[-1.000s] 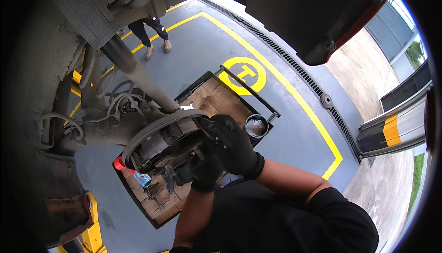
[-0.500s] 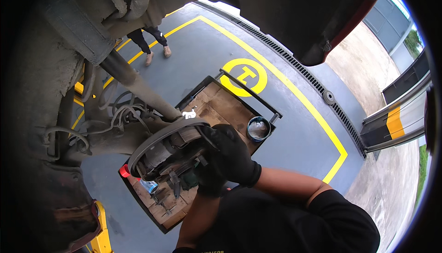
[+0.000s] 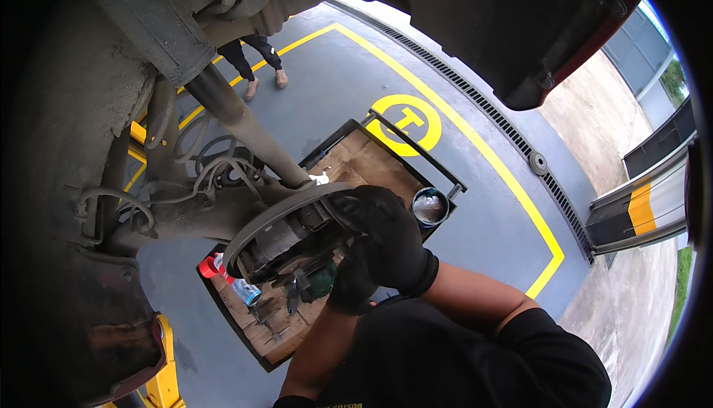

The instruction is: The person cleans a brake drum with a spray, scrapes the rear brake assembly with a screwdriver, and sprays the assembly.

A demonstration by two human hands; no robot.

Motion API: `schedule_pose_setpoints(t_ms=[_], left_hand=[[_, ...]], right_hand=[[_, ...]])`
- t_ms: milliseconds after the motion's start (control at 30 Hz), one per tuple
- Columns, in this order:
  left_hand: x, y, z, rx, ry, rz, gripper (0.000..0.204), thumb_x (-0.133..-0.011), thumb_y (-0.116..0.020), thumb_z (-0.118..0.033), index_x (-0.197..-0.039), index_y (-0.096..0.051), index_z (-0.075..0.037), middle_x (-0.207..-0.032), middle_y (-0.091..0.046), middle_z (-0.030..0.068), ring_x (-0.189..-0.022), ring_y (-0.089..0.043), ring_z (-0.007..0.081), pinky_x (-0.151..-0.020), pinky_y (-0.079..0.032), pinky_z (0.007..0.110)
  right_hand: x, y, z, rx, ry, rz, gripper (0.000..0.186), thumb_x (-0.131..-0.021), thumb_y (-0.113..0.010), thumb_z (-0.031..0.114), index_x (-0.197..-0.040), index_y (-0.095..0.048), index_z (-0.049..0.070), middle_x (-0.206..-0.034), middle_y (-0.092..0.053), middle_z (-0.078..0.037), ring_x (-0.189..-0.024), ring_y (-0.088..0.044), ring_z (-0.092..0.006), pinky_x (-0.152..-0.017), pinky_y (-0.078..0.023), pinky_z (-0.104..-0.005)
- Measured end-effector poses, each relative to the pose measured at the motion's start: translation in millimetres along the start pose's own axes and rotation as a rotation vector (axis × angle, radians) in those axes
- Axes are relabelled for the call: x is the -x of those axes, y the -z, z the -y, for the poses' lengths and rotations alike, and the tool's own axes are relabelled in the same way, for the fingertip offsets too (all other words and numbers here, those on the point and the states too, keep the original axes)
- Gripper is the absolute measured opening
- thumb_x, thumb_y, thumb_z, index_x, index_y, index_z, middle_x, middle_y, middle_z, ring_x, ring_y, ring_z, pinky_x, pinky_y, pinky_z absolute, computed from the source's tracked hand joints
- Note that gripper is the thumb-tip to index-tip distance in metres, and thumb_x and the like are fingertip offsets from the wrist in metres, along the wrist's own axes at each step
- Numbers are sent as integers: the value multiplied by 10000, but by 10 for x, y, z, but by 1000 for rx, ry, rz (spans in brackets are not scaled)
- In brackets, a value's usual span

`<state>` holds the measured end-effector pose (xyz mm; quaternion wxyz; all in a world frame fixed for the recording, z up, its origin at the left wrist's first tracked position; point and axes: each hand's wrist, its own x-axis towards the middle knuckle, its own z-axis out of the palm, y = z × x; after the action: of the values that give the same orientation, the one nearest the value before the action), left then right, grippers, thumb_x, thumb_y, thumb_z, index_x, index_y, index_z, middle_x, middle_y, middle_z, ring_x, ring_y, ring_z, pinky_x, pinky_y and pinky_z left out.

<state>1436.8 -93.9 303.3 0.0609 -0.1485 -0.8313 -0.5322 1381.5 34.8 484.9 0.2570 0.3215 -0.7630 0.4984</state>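
A vehicle's drum brake assembly (image 3: 286, 233) fills the middle of the view, its round backing plate tilted at the end of the axle (image 3: 186, 222). My right hand (image 3: 394, 233), in a black glove, is bent around the right side of this assembly, fingers curled inward. Just below it, my left hand (image 3: 350, 278), also black-gloved, is closed close to the centre of the brake and touches the right hand. The gloves and the brake parts hide the fingertips and whatever they grip. A dark green object (image 3: 321, 280) shows beside the left hand.
Beneath the brake stands a cardboard-lined tray cart (image 3: 236, 325) with a bar handle (image 3: 416, 148). It holds a round tub (image 3: 431, 207), a blue-and-white can (image 3: 246, 291), a red item (image 3: 208, 266) and metal tools (image 3: 271, 331). A shock absorber (image 3: 238, 122) slopes overhead. Another person's legs (image 3: 256, 62) stand farther off.
The whole view has shifted slightly, so the scene sits farther right. My left hand has come up closer against my right hand; both remain at the brake.
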Motion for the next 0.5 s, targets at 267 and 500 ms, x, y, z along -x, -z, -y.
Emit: schedule_pose_setpoints(t_ms=[267, 500], left_hand=[[629, 366, 100, 371, 279, 18, 458, -1061, -522, -338, -1392, -570, -25, -1153, -666, 84, -973, -637, 129, -817, -512, 269], [1427, 505, 595, -522, 344, -271, 362, -983, -600, -241, -1262, -631, -12, -1106, -661, 161, -989, -646, 293, -858, -514, 405]], right_hand=[[100, 10, -82, 49, -71, -2, 523, -747, -662, -2, -1268, -664, 40, -1157, -648, -207, -988, -655, -385, -856, -539, -435], [75, -110, -50, 72, 109, -36, 453, -759, -668, -23, -1208, -657, 31, -1143, -612, -189, -989, -641, -356, -820, -550, -411]])
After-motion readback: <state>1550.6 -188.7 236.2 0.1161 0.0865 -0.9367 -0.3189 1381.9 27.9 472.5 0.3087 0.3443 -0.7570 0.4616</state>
